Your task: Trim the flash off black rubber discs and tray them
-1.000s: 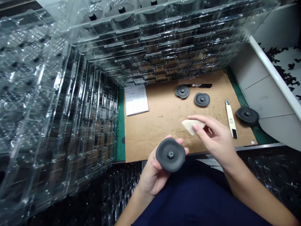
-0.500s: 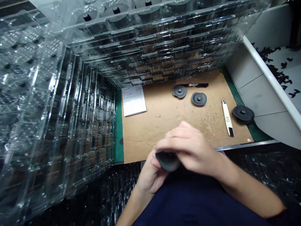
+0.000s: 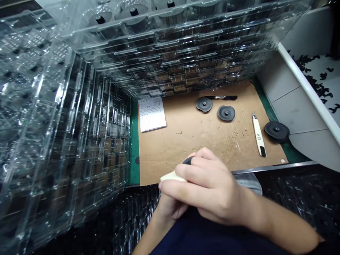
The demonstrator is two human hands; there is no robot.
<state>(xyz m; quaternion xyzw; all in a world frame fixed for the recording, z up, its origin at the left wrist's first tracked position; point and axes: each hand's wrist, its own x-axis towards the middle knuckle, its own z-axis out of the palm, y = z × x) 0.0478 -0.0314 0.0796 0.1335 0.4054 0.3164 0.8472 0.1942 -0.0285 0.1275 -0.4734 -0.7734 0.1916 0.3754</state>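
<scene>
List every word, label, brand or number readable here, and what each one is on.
"A13": on the cream-handled craft knife with a black end.
White rectangular printed paper sheet: lines of print, too small and blurred to read.
Slim black marker pen with a silvery band: markings on the band, too small to read.
Partly covered dark round disc and cream wedge-shaped piece: no text visible.

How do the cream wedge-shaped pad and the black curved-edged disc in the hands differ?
The cream wedge-shaped pad is pale; the black curved-edged disc is dark. The right hand pinches the pad; the left hand holds the disc. Shared: the right hand partly covers both.
</scene>
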